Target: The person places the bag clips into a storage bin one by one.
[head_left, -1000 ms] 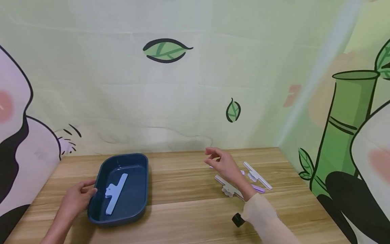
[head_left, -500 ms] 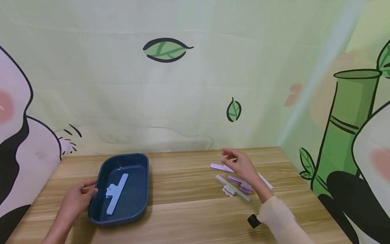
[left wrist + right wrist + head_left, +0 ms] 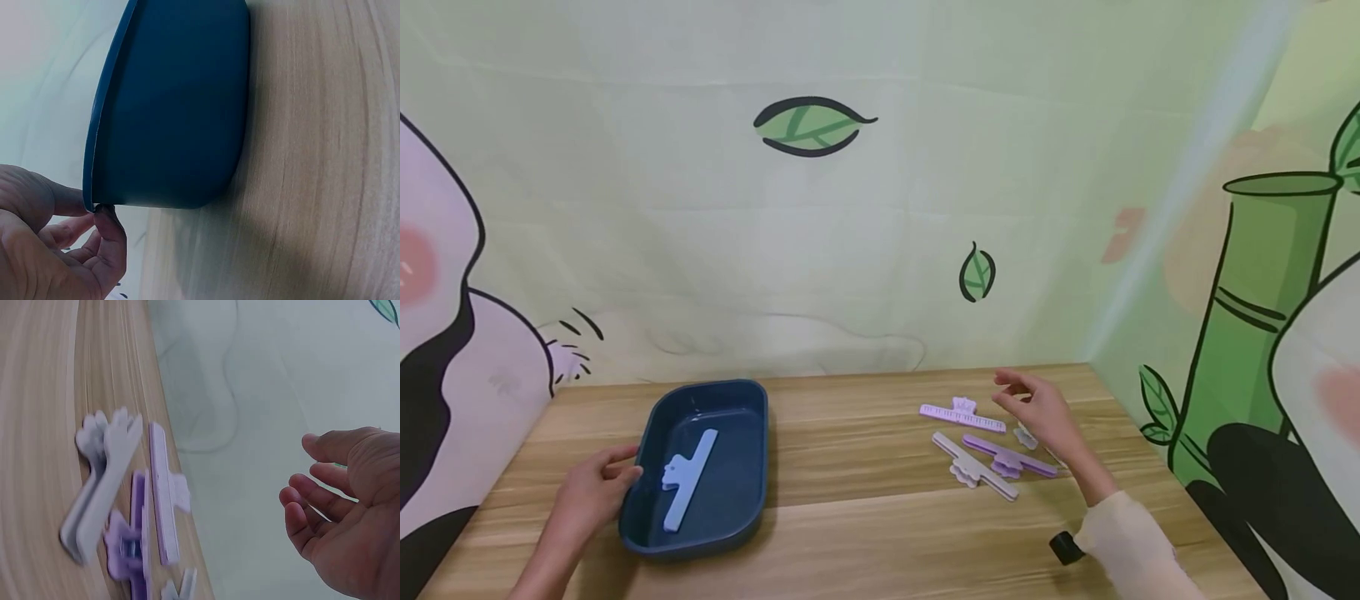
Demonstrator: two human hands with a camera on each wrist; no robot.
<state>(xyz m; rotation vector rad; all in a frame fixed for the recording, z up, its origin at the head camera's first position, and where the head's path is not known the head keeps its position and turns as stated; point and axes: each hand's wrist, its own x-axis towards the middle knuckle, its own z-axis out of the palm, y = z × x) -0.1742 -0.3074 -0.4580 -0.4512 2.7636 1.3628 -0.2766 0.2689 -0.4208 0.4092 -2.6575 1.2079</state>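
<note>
My left hand (image 3: 591,487) pinches the left rim of a dark blue plastic tray (image 3: 751,467). In the left wrist view, thumb and fingers meet at the rim's corner. A light blue bag clip (image 3: 690,481) lies slantwise inside the tray. My right hand (image 3: 1041,414) hovers over the table's right part, fingers loosely bent and holding nothing. Beneath it a white clip (image 3: 1025,437) is mostly hidden by the hand and wrist. To its left lie a pale lilac clip (image 3: 962,417), a purple clip (image 3: 1009,458) and a grey clip (image 3: 973,468).
The wooden table (image 3: 850,542) ends at the back against a printed cloth backdrop (image 3: 850,250). A second cloth side rises on the right, beyond the clips. A black device (image 3: 1064,547) sits by the right sleeve (image 3: 1131,542).
My right hand has moved to the right over the clips, uncovering the lilac and purple ones and covering most of the white one. The left hand and tray have stayed put.
</note>
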